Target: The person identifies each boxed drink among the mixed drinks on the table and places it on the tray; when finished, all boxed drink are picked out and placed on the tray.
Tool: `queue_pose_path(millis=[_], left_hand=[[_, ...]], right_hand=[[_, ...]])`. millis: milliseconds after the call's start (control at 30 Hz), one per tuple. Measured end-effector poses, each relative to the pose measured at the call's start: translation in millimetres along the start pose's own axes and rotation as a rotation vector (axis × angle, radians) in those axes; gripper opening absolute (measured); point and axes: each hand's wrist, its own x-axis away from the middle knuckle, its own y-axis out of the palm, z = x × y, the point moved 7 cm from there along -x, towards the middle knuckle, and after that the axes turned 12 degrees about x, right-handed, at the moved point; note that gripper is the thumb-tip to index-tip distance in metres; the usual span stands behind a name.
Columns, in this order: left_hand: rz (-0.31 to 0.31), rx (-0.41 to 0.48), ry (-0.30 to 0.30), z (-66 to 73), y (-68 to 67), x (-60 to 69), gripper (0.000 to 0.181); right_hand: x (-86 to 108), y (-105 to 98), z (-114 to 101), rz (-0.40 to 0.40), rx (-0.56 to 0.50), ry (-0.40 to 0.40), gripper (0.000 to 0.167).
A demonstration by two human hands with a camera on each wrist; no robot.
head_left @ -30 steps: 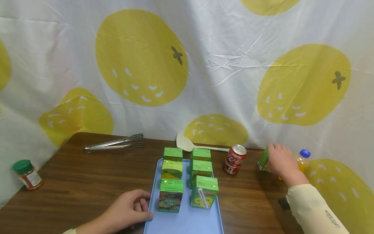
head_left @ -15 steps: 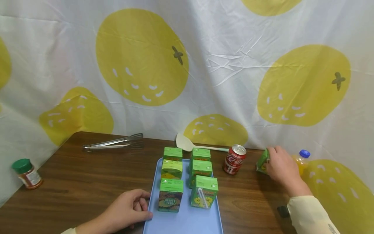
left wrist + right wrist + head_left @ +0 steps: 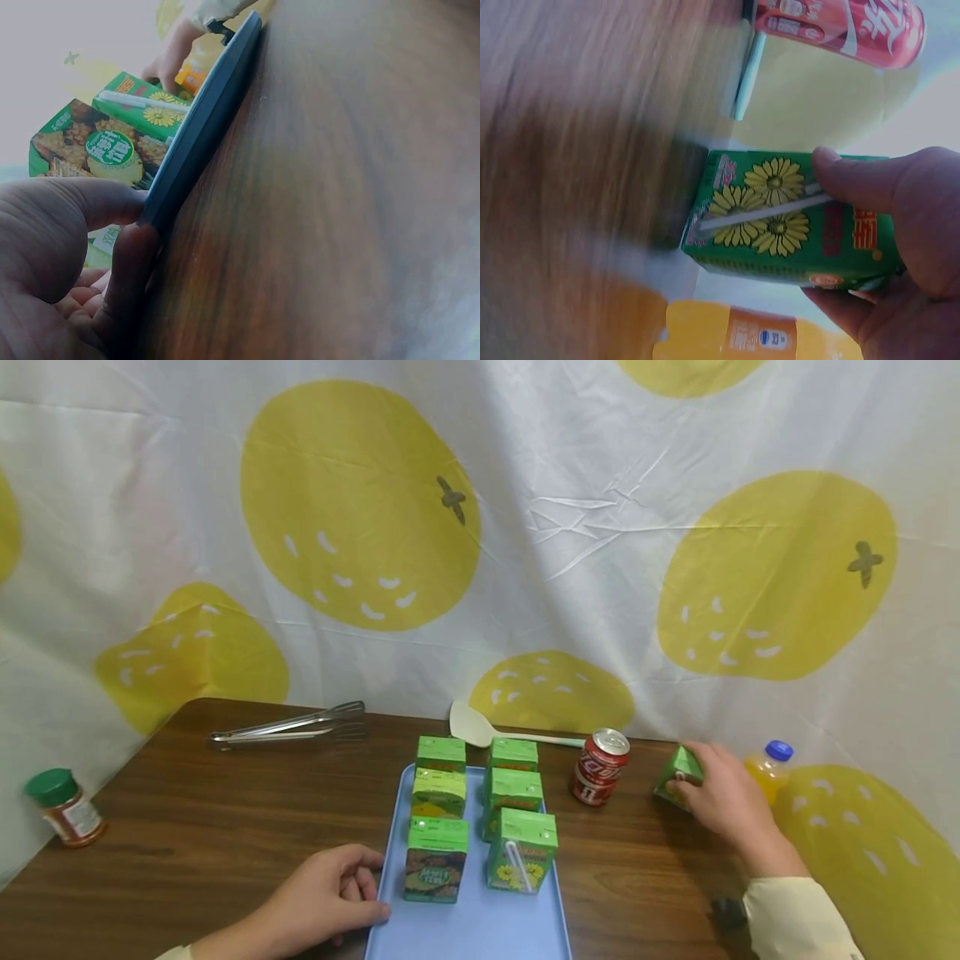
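Observation:
My left hand (image 3: 330, 893) pinches the left rim of a light blue tray (image 3: 487, 935), thumb above and finger below in the left wrist view. Several green drink cartons stand on the tray in two columns; the nearest are a brown-fronted drink carton (image 3: 437, 864) and a flower-printed drink carton (image 3: 522, 852) with a straw on its front. At the table's right, my right hand (image 3: 727, 797) grips another green drink carton (image 3: 780, 214), printed with yellow flowers and a straw across its face. Its lower end appears slightly tilted; whether it touches the table is unclear.
A red soda can (image 3: 602, 767) stands between tray and right hand. An orange juice bottle (image 3: 768, 770) is just behind that hand. Tongs (image 3: 288, 725) and a pale spatula (image 3: 472, 725) lie at the back. A green-capped spice jar (image 3: 66, 807) stands far left.
The right hand has drawn the drink carton slightly nearer and turned it, so the thumb and more of the carton's front now show. The left hand and tray stay in place.

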Motion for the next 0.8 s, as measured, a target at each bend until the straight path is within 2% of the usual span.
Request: queue_pose_path(millis=[333, 800], left_hand=[[0.004, -0.010, 0.002, -0.6, -0.3, -1.3, 0.057], [-0.002, 0.010, 0.007, 0.4, -0.7, -0.3, 0.058]], right_hand=[[2.9, -2, 10, -0.025, -0.071, -0.016, 0.061], [1.3, 1, 17, -0.061, -0.110, 0.080, 0.064]])
